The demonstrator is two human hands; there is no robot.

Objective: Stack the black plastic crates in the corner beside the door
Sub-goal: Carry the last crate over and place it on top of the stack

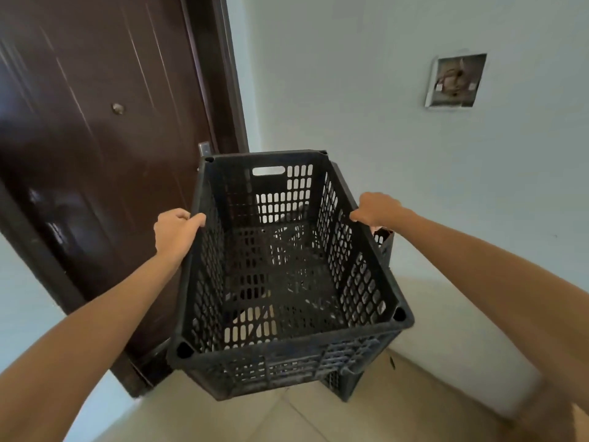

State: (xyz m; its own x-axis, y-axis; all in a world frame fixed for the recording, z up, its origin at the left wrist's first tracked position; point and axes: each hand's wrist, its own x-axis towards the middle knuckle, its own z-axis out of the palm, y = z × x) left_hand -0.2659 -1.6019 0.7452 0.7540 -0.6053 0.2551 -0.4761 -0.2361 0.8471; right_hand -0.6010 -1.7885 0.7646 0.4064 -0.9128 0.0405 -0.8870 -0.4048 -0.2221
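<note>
Lower frame, nearest: pale tiled floor (287,422), smooth, grout lines visible. Two bare forearms reach in from the lower corners.

Centre: top crate (287,275), black plastic, rectangular, walls and base perforated with rounded slots, thick rim with socket holes at the corners, an oval handle cut-out in the far wall. It sits skewed over a lower crate (347,386), whose corner pokes out at lower right and again by the right rim; seating not confirmed.

Left hand (175,232) closed over the left long rim, fingers (197,220) curled on the edge. Right hand (377,208) gripping the right rim, fingers wrapped inward.

Risk, as I judge it: the misalignment. If released while twisted, the top crate's feet may miss the corner sockets, leaving it rocking or sliding off. Fingers on the rim look safe; the lower crate's jutting corner could snag.

Beyond: dark brown glossy door (95,154) at upper left, pale matte wall (350,90), an open wall box (455,81) with exposed wiring at upper right.
</note>
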